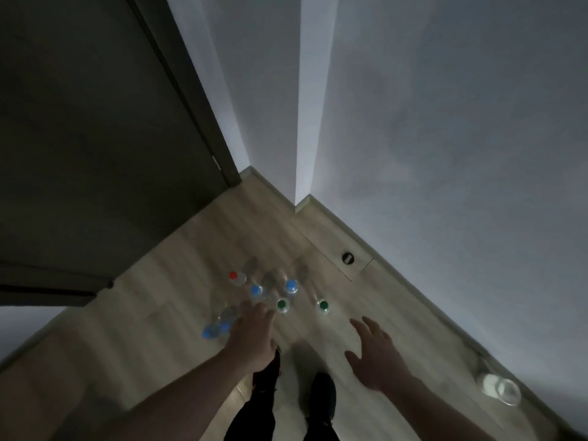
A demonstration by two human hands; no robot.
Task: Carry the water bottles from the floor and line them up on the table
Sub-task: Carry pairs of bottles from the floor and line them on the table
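Note:
Several clear water bottles stand on the light wooden floor below me: one with a red cap (234,275), two with blue caps (256,290) (291,285), two with green caps (282,304) (323,305). More blue-capped bottles (216,327) sit at the lower left, blurred and partly hidden by my left hand (251,335). That hand reaches down over the group with fingers apart, holding nothing. My right hand (375,354) hangs open to the right, short of the green-capped bottles. No table is in view.
A dark door (95,138) fills the left, a grey wall corner (305,122) rises ahead with a skirting board along it. A round black floor fitting (347,258) lies near the wall. A clear container (501,388) rests at the lower right. My dark shoes (323,396) are below.

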